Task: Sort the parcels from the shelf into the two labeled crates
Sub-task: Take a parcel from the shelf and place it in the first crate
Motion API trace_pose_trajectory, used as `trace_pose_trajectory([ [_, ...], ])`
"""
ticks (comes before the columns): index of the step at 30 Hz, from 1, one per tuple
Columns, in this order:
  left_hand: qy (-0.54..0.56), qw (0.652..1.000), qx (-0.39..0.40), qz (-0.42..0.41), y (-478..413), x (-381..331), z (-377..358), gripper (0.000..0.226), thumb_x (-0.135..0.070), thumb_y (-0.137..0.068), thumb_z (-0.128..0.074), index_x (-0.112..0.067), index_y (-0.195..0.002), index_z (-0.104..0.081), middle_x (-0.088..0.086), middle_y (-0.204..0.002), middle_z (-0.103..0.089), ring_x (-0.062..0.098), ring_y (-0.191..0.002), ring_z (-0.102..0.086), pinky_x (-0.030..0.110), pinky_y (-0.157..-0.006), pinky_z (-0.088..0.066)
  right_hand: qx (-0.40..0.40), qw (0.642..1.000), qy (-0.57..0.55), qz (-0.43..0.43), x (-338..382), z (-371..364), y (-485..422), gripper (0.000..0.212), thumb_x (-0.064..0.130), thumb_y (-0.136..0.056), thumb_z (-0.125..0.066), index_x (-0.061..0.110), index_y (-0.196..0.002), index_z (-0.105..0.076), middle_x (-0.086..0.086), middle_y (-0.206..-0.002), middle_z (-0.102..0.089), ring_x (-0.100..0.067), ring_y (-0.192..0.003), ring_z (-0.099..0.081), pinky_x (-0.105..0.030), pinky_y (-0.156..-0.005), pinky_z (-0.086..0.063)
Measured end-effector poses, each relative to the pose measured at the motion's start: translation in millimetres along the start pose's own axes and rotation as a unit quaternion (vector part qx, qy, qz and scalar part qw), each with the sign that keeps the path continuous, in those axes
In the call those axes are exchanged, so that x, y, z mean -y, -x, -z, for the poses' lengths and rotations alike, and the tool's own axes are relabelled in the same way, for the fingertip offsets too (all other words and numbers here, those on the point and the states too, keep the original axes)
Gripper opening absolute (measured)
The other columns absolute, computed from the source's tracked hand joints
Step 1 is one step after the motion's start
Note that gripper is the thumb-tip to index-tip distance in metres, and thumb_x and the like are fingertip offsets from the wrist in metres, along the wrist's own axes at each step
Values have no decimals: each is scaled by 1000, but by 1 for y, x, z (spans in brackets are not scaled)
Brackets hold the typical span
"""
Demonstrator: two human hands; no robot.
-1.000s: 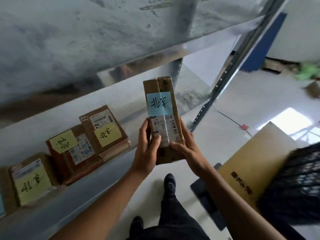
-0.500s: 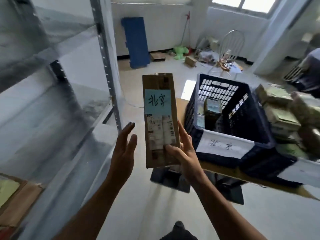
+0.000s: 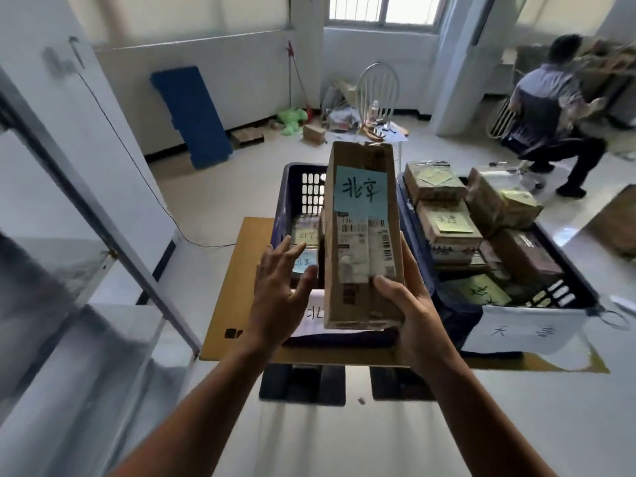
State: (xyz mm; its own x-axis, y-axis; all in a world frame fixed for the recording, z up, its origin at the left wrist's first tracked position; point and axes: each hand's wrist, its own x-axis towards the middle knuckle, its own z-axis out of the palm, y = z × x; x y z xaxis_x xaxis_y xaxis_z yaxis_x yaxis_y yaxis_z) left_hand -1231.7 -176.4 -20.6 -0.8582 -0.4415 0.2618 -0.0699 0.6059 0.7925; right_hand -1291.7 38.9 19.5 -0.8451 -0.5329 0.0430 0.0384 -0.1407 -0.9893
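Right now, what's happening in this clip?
Someone is mid-sort. The right hand grips the lower end of a long cardboard parcel with a blue note, held upright in front of the left crate. The left hand is open beside it. The right crate is piled with parcels.
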Motion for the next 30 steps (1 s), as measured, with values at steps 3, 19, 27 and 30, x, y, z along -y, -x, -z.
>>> trace_pose_trajectory([
  [3, -14, 1000, -13, 21, -20, -8, -19, 67, -73, -93, -35, -37, -149, -42, -7, -164, -29, 21, -155, -18, 61, -119, -27, 7, 1000, -5, -4, 4, 20, -27, 85, 52, -80, -75, 60, -153, -34, -6, -156, -45, -31, -135, -58, -62, -105, -52],
  [19, -203, 966, 144, 64, -138, 55, -36, 60, -50, -104, -44, -32, -158, -28, -4, -170, -9, 21, -157, 8, 41, -124, 10, 0, 986, 12, -166, -41, 46, -172, 66, 21, -99, -62, 42, -158, -38, 1, -135, -70, -24, -114, -73, -35, -78, -62],
  [27, -253, 945, 204, 30, -181, 93, -46, 64, -55, -102, -42, -31, -159, -25, -2, -171, -6, 22, -157, 11, 47, -126, 11, -12, 952, 50, -302, -99, 35, -197, 89, 30, -88, -69, 42, -163, -24, 1, -138, -68, -25, -117, -72, -41, -98, -56],
  [30, -295, 934, 203, 10, -178, 97, -50, 67, -59, -100, -40, -31, -159, -25, 0, -170, -11, 23, -158, 6, 48, -126, 10, 25, 940, 82, -331, -119, 33, -201, 80, 24, -100, -65, 42, -164, -20, 2, -149, -59, -17, -124, -68, -33, -104, -54],
])
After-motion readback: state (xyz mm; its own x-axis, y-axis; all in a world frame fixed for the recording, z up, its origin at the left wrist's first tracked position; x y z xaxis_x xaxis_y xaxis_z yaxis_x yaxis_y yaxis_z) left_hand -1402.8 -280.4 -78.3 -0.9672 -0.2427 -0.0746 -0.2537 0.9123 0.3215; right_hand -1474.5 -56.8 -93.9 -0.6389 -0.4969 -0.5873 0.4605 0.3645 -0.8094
